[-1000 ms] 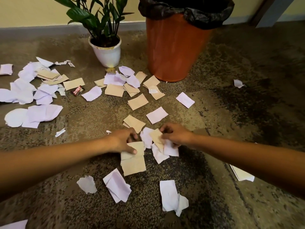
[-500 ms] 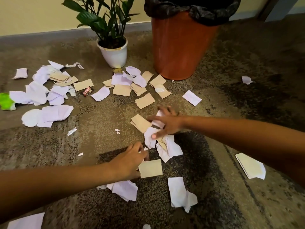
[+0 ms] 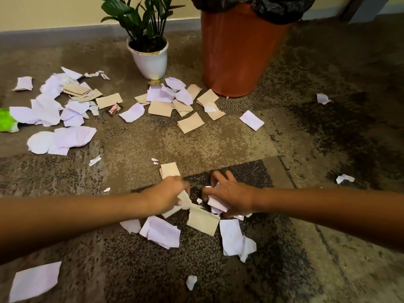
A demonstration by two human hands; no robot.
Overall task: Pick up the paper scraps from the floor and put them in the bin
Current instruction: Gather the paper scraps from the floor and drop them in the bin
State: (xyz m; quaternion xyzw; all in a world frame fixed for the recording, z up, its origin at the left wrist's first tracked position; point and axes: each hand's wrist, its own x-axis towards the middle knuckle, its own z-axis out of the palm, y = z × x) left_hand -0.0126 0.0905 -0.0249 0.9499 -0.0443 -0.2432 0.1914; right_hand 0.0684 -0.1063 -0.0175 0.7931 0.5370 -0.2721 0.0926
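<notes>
White and tan paper scraps lie all over the carpet. My left hand [image 3: 167, 196] is closed around tan scraps [image 3: 169, 170] that stick out above and below it. My right hand [image 3: 229, 196] grips a bunch of white scraps [image 3: 216, 204], with its fingers curled over them. Both hands meet low over the dark carpet patch. A tan piece [image 3: 202, 220] and white pieces [image 3: 162, 232] lie just below them. The orange bin [image 3: 238, 53] with a black liner stands at the far middle right, well beyond my hands.
A potted plant in a white pot [image 3: 150, 60] stands left of the bin. More scraps [image 3: 175, 99] are heaped before it, and a big pile [image 3: 54, 114] lies at left with a candy wrapper [image 3: 114, 109] and a green scrap [image 3: 6, 123]. Stray pieces [image 3: 323, 98] lie at right.
My right hand pulled back toward me, raking the white scraps into its grip. My left hand rose from the tan square and took tan pieces. The view shifted nearer the floor.
</notes>
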